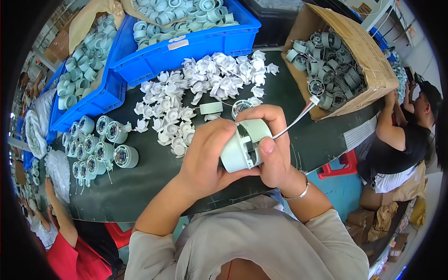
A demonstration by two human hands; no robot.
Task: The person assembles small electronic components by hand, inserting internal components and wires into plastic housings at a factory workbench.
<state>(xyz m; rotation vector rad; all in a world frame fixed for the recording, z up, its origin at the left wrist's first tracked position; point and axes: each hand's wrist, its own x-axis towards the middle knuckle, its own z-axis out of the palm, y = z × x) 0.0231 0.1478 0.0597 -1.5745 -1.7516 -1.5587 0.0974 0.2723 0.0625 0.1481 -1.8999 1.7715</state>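
In front of my chest, my left hand (pixel 205 151) wraps around the wider cup-shaped part of a pale green round plastic housing (pixel 237 151). My right hand (pixel 276 156) pinches its smaller upper part, thumb on the near side and fingers curled over the top. A dark gap with inner parts shows between the two pale green portions. From beside my right thumb a thin wire lead (pixel 296 120) runs up to a white connector (pixel 314 100). Just beyond my hands lie a pale green ring (pixel 211 108) and another round unit (pixel 241 107) with a visible inside.
White petal-shaped plastic parts (pixel 170 114) are heaped mid-table. Several assembled green units (pixel 126 156) stand at left. Blue bins (pixel 186 53) of green rings line the back; a cardboard box (pixel 373 70) of wired parts stands back right. Co-workers sit at both sides.
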